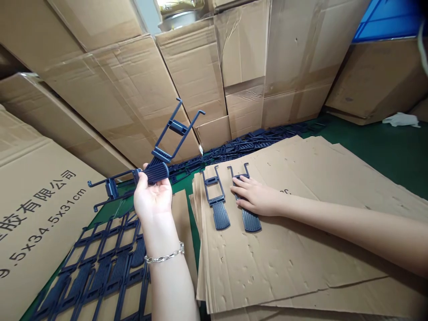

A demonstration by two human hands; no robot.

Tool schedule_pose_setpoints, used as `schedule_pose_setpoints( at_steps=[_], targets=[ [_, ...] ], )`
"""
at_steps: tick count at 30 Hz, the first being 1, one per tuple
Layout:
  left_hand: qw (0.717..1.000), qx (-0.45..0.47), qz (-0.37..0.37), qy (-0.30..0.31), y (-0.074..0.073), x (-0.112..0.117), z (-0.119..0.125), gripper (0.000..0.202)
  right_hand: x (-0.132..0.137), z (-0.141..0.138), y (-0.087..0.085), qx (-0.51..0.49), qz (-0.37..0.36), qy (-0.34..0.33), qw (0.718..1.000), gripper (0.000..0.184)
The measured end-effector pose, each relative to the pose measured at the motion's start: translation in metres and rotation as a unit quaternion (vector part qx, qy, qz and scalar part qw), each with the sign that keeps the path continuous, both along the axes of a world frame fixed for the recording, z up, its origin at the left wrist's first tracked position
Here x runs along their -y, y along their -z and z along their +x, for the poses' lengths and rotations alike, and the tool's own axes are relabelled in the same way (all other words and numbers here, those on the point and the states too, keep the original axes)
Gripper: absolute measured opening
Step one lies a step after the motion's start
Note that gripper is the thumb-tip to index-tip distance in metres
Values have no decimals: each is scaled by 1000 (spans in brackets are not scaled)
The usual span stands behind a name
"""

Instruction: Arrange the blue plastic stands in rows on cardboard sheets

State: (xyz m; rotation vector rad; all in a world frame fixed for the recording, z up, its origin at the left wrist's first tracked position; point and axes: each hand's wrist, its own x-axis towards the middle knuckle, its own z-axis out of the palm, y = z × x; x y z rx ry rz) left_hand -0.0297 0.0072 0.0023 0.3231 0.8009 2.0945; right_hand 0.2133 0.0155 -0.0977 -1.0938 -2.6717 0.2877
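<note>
My left hand (154, 194) is raised at the left, its fingers closed around the ribbed ends of two dark blue plastic frame pieces (158, 171). One piece points up and away, the other sticks out to the left. On the stacked cardboard sheets (284, 258), my right hand (256, 196) lies flat with fingers spread over a matching plastic piece (251, 221). The upper part of that piece is partly hidden under my fingers. Just left of it rests another such piece (220, 216), its hooked prongs facing away from me.
Many more dark pieces (110, 267) lie in rows on cardboard at the lower left. A long heap of them (247, 142) runs along the wall of cartons (194, 76). A printed carton (43, 200) stands at the left. Something white (401, 119) lies on the green surface at right.
</note>
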Motion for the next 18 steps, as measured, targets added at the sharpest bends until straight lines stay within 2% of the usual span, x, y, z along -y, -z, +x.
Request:
schedule_pose_setpoints(
  at_steps=[7, 18],
  targets=[
    [999, -10, 7, 38, 2, -1, 4, 34, -9, -13, 0, -57, -49, -38, 996, 64],
    [997, 22, 4, 75, 6, -7, 7, 22, -21, -20, -3, -69, -72, -38, 994, 62]
  ],
)
